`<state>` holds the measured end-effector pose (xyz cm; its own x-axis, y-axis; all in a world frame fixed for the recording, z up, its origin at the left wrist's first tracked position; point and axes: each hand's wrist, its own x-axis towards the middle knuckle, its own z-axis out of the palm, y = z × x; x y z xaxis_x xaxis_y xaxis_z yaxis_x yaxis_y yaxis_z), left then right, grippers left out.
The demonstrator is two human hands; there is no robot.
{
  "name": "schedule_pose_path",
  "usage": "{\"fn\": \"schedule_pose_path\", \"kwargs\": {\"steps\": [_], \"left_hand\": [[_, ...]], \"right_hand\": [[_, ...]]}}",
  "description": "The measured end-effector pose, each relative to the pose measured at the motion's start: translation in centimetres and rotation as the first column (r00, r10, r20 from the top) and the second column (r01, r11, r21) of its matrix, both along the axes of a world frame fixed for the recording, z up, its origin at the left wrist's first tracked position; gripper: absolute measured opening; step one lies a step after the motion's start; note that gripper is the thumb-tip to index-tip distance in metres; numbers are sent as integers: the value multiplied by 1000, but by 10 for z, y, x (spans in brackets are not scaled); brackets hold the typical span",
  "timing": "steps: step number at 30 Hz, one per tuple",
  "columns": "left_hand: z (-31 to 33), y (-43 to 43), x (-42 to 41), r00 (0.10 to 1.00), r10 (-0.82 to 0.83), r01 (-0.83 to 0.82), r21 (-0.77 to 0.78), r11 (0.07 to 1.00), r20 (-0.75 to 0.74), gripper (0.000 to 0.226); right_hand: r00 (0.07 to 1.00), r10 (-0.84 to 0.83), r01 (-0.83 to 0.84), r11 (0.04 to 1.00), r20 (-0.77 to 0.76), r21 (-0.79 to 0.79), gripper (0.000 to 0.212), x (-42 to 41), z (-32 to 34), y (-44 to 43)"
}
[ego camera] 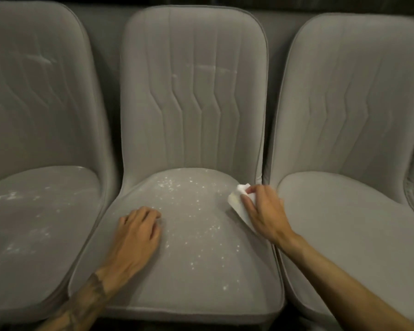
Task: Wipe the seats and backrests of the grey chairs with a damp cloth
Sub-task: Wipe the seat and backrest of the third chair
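Right hand: palm down, thumb and fingers pinching a folded white cloth. Cloth pressed onto seat of middle chair, at the seat's right rear corner, one end poking out ahead of the fingertips, the rest tucked under the palm. Wrist and arm slanting back over the gap toward right chair.

Left hand: well left of the right one, palm down on the same seat, fingers loosely bent and a little spread, gripping nothing. Tattooed forearm trailing off the seat's front left edge.

Between the two hands and just beyond them: white specks scattered over the seat, thickest toward the rear, thinner toward the front edge. A few more near the front right corner, below the right wrist.

Straight ahead of both hands: backrest, grey, stitched in vertical zigzag lines, faint pale marks across its upper half.

Left of the left hand: left chair, pale smears on seat, a faint streak on its back.

Right of the right hand: right chair, seat plain grey, no marks made out.
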<state>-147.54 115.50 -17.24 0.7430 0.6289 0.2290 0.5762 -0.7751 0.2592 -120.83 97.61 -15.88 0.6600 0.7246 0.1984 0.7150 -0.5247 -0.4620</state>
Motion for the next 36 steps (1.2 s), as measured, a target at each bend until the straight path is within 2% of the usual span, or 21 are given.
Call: {"fn": "schedule_pose_path", "kwargs": {"steps": [2, 3, 6, 9, 12, 15, 19, 21, 24, 27, 29, 33, 36], "left_hand": [[-3, 21, -13, 1000, 7, -7, -2, 1000, 3, 59], [-5, 32, -18, 1000, 14, -14, 9, 1000, 17, 57], [-15, 63, -26, 998, 42, -43, 40, 998, 45, 45], [-22, 90, -26, 998, 44, -46, 72, 996, 34, 39], [-27, 115, -26, 1000, 12, -12, 92, 996, -1, 36], [-30, 135, -24, 998, -52, 55, 105, 993, -26, 35], [-28, 146, -18, 995, -86, 91, 99, 991, -52, 33], [-28, 145, -18, 996, -83, 87, 98, 991, -36, 32], [-30, 148, -20, 996, -88, 88, 84, 993, -2, 32], [-32, 150, -22, 992, -123, 121, 66, 990, 19, 30], [-30, 153, -24, 990, -132, 130, 48, 990, 43, 28], [-34, 154, -23, 984, -163, 158, 70, 985, 73, 25], [-40, 156, -22, 988, -147, 142, 95, 985, 49, 25]], "right_hand": [[991, -92, 107, 979, 92, -173, 38, -9, -1, 8], [982, -121, 148, 970, 148, -191, 36, -12, -3, 11], [978, -76, 100, 988, 194, -114, 29, -17, -12, 22], [970, -36, 77, 984, 242, -160, 35, -12, -22, 30], [964, -69, 126, 969, 256, -214, 38, -3, -28, 36], [967, 23, 36, 974, 254, -223, 34, -4, -33, 37], [982, 129, -81, 948, 137, -309, 32, 5, -30, 33], [988, 85, -42, 954, 130, -298, 32, 9, -26, 35], [977, 3, 51, 968, 214, -247, 30, 4, -30, 51], [969, -86, 130, 975, 231, -182, 30, -4, -33, 69], [970, -88, 128, 978, 229, -166, 28, -8, -38, 72], [983, -25, 68, 970, 184, -234, 27, -11, -41, 62], [972, -35, 82, 977, 233, -196, 28, -13, -42, 60]]}}
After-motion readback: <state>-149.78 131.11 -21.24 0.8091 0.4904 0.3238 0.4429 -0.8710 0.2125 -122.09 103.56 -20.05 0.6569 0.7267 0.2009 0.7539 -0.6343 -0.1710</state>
